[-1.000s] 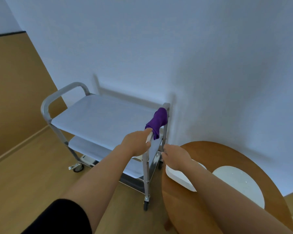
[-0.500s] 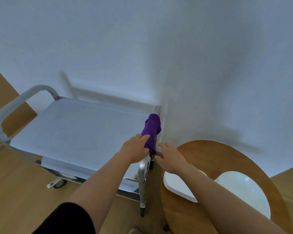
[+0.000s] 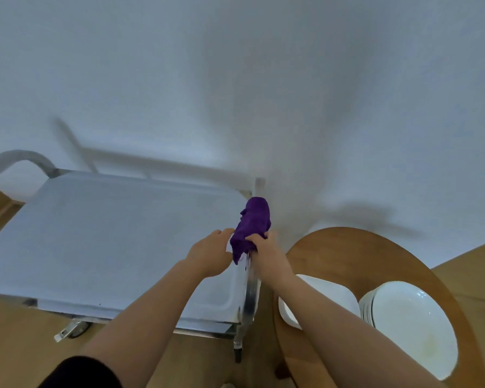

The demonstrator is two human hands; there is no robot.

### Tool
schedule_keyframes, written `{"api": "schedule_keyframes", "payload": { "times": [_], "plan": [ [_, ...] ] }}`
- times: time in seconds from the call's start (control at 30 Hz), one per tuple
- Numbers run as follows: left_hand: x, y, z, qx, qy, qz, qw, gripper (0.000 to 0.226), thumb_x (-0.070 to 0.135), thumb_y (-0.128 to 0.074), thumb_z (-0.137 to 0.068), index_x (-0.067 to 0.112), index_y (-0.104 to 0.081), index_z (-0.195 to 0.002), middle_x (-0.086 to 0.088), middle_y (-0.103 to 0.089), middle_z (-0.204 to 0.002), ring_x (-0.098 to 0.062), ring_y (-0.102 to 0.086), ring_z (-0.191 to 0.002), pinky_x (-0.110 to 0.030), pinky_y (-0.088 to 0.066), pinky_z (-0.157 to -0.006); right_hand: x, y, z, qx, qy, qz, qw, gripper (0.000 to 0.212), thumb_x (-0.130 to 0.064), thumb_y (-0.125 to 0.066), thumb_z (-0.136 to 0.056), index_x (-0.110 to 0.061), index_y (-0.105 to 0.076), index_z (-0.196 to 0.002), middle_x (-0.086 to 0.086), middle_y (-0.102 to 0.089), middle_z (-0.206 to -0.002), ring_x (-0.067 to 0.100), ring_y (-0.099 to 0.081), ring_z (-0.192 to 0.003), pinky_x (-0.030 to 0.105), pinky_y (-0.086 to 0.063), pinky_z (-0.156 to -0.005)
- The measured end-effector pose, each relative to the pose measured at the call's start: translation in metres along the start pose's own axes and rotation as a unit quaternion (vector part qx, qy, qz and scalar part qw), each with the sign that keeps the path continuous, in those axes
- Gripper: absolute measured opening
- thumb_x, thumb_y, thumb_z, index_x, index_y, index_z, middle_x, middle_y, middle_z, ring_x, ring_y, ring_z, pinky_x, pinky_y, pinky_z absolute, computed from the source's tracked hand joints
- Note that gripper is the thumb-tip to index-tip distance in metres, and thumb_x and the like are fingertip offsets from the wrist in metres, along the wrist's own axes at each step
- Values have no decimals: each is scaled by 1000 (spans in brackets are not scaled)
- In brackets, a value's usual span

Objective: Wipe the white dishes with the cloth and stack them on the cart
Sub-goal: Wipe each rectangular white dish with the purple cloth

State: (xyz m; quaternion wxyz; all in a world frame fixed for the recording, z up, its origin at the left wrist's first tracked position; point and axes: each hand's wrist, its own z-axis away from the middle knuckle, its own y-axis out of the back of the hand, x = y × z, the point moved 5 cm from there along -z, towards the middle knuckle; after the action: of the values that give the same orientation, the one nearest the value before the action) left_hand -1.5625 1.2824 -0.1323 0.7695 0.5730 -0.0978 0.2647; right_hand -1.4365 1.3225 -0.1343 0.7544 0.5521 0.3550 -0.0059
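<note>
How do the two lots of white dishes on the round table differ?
The square dish has straight edges and corners; the round plates are circular. The square dish looks single, while the round plates form a stack, rims showing at the left edge. The right forearm partly covers the square dish; the round plates lie in full view. Both are white, glossy, and sit on the wooden table.

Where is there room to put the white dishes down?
The cart's top shelf is bare from its curved handle to the post with the purple cloth. The round table is crowded near you: a square dish and stacked plates. Only its far edge by the wall is bare.
</note>
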Motion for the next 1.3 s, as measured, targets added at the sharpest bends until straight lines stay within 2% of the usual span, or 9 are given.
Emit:
{"api": "schedule_keyframes", "payload": {
  "times": [0.17,0.33,0.4,0.5,0.63,0.73,0.93,1.03,1.3],
  "plan": [
    [31,4,-4,76,-60,80,992,49,15,-48,-92,15,-39,-140,-9,-45,-139,-23,-45,-123,-34,-37,-104,13,22,8,53,-33,-107,992,24,-6,-42,-96,-15,-54,-115,-1,-48,-109,6,-47,-90,2,-36,-70],
    [74,-10,2,42,-199,-75,976,90,37,-67,-77,24,-16,-150,2,-14,-159,-23,2,-146,-47,0,-117,29,56,31,150,-107,-293,938,23,-5,-49,-87,-24,-55,-76,-4,-56,-82,9,-53,-77,12,-42,-60],
    [92,-17,4,49,-206,-42,976,86,39,-69,-77,25,-21,-148,3,-28,-154,-23,-9,-145,-47,0,-116,40,70,44,161,-119,-366,909,22,-3,-50,-81,-21,-58,-71,0,-56,-74,15,-56,-74,18,-46,-54],
    [120,-37,7,58,-209,84,973,60,33,-69,-81,27,-42,-135,6,-61,-121,-15,-55,-114,-38,-35,-108,68,85,65,177,-145,-501,835,18,-6,-51,-74,-18,-60,-83,5,-58,-85,19,-56,-80,21,-49,-52],
    [154,-86,14,19,-141,155,978,51,30,-60,-88,30,-40,-134,19,-61,-96,0,-61,-83,-14,-47,-72,119,75,100,193,-214,-640,712,35,-31,-67,-74,-27,-55,-106,4,-60,-107,21,-59,-98,30,-51,-70],
    [181,-136,20,12,-112,183,977,54,24,-59,-88,29,-37,-137,17,-60,-107,-4,-63,-95,-13,-48,-73,150,48,126,122,-261,-620,729,58,-46,-72,-68,-24,-50,-116,2,-61,-111,23,-58,-106,34,-52,-79],
    [202,-221,41,-118,-57,366,921,61,22,-61,-71,51,-40,-119,34,-55,-106,3,-57,-103,-10,-49,-74,223,16,167,127,-386,-569,715,59,-19,-73,-79,-26,-42,-128,-2,-56,-115,17,-54,-103,32,-52,-85],
    [180,-250,40,-121,56,465,875,53,15,-59,-78,27,-47,-129,12,-58,-119,-3,-57,-103,-12,-52,-72,253,8,179,113,-404,-559,715,55,-11,-68,-83,-19,-42,-130,3,-58,-111,22,-57,-100,35,-54,-81],
    [84,-251,5,61,216,201,954,37,35,-48,-97,15,-54,-128,-6,-61,-123,-14,-56,-104,-25,-43,-84,267,-12,164,97,-364,-567,732,46,-7,-68,-79,-24,-48,-117,-1,-60,-101,17,-60,-92,19,-50,-58]
  ]
}}
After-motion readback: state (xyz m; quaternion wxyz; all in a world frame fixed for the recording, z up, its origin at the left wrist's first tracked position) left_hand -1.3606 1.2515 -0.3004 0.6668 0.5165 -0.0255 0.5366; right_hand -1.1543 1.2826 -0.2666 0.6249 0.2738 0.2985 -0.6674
